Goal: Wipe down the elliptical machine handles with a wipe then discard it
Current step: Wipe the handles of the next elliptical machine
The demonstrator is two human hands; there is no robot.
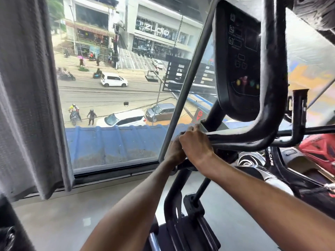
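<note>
The elliptical's black console rises at the upper right, framed by a looped black handle. That handle's lower bar runs leftward to my hands. My right hand is closed over the left end of this bar, knuckles up. My left hand sits just beneath and behind it, fingers curled around the same joint, mostly covered by the right hand. No wipe can be made out; anything inside either fist is hidden.
A grey moving arm pole slants up past my hands. A grey curtain hangs at the left beside a large window over a street. The machine's frame and pedal linkage stand below; a red object lies at the right.
</note>
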